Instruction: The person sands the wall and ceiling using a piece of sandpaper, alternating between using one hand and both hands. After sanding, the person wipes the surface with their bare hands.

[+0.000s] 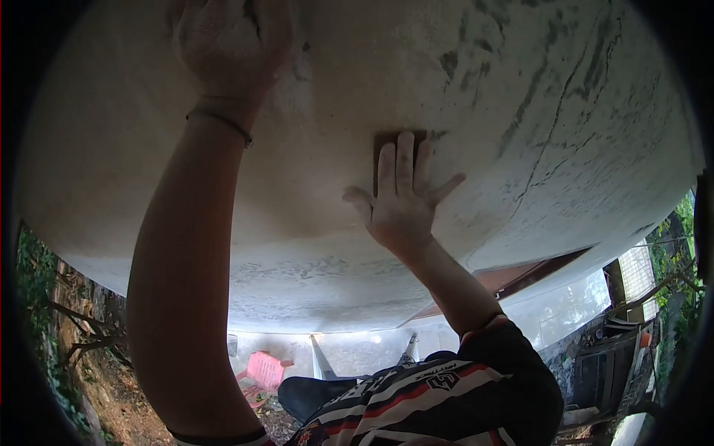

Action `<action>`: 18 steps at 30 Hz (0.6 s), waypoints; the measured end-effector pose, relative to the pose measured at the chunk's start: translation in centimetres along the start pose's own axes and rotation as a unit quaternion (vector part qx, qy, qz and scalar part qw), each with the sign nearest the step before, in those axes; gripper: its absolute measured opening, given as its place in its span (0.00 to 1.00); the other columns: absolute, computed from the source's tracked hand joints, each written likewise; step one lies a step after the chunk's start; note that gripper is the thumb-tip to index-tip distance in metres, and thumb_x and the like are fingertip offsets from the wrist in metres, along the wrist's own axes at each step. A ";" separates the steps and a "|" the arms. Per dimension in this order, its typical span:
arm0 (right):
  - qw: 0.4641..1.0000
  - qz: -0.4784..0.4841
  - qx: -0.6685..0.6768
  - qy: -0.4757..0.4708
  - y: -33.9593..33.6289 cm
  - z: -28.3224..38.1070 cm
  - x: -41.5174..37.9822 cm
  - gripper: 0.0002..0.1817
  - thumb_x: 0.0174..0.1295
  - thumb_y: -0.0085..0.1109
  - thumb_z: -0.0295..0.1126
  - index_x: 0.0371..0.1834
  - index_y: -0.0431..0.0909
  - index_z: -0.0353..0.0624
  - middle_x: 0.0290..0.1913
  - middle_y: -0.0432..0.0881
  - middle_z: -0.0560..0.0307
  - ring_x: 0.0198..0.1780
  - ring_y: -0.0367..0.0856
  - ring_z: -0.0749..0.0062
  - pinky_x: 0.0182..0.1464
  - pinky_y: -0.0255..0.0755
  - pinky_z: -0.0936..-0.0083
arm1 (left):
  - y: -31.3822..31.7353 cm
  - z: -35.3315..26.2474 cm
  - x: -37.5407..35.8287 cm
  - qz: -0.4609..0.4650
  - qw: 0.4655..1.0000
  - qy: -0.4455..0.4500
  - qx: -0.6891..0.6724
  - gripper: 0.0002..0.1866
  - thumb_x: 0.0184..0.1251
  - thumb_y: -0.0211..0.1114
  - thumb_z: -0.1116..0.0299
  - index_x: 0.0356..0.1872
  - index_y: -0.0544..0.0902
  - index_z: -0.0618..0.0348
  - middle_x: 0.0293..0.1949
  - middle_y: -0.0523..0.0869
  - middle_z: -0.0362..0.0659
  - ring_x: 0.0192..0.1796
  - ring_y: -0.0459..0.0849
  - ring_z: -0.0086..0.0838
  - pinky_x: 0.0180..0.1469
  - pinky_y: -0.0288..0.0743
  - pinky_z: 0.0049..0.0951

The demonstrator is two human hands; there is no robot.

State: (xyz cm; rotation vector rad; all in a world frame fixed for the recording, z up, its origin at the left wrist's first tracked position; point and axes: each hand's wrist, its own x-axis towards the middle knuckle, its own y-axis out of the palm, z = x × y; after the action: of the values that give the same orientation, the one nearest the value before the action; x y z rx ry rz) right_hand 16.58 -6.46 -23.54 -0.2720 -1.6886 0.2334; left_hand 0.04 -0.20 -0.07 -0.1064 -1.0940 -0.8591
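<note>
The right hand (401, 201) is pressing a dark pad (378, 154) flat against a pale wall (312, 163).
The three middle fingers are lying straight over the pad, while the thumb and little finger are spreading out past its sides; the pad's dark edges are showing around the fingers. The left hand (234, 37) is reaching higher, at the top edge of the view, where its fingers are partly cut off, so whether they are spreading or closing cannot be told. A thin bracelet (223, 119) is circling the left wrist. Dark cracks (554, 126) are running down the wall right of the pad, and a pink chair (264, 370) is standing below.
</note>
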 end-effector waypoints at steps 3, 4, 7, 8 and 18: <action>0.999 0.029 0.011 -0.013 0.7 0.4 -2.7 0.47 0.59 0.39 0.69 0.70 0.58 0.41 0.71 0.58 0.43 0.73 0.50 0.43 0.55 0.15 0.17 | 0.0 0.1 0.2 -0.002 1.000 -0.002 0.016 0.19 0.55 0.48 0.76 0.44 0.82 0.68 0.52 0.82 0.53 0.59 0.76 0.45 0.66 0.62 0.40; 0.999 0.039 0.026 -0.014 0.0 0.8 -2.6 0.48 0.61 0.39 0.68 0.71 0.55 0.36 0.70 0.58 0.38 0.73 0.51 0.39 0.52 0.13 0.16 | -0.1 0.0 0.1 0.003 1.000 -0.005 0.017 0.19 0.55 0.48 0.76 0.44 0.82 0.68 0.52 0.82 0.52 0.60 0.76 0.45 0.66 0.62 0.40; 0.998 -0.066 -0.002 -0.001 -1.9 -1.9 8.2 0.49 0.60 0.39 0.69 0.71 0.55 0.38 0.72 0.56 0.40 0.73 0.49 0.40 0.53 0.14 0.16 | -0.1 -0.5 0.3 0.013 1.000 -0.022 0.014 0.19 0.56 0.47 0.76 0.44 0.82 0.67 0.52 0.82 0.52 0.60 0.76 0.45 0.66 0.61 0.40; 0.993 -0.109 0.017 0.029 -3.4 -2.9 13.3 0.49 0.59 0.38 0.69 0.71 0.55 0.38 0.72 0.55 0.40 0.74 0.47 0.41 0.53 0.14 0.17 | -0.2 -0.8 0.4 0.019 0.999 -0.029 0.011 0.19 0.56 0.47 0.76 0.44 0.82 0.67 0.52 0.82 0.52 0.60 0.76 0.45 0.66 0.61 0.40; 1.000 0.006 -0.007 -0.014 0.1 0.1 0.5 0.49 0.54 0.43 0.71 0.70 0.58 0.44 0.75 0.51 0.49 0.76 0.43 0.49 0.57 0.14 0.19 | 0.0 -0.1 0.0 0.010 1.000 -0.024 0.009 0.18 0.58 0.48 0.73 0.44 0.82 0.66 0.52 0.82 0.53 0.60 0.75 0.44 0.66 0.61 0.40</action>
State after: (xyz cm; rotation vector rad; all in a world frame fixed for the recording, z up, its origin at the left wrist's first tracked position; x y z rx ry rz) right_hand 16.46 -6.25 -23.14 -0.2905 -1.7173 0.2341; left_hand 0.11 -0.28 -0.09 -0.1232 -1.1426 -0.8330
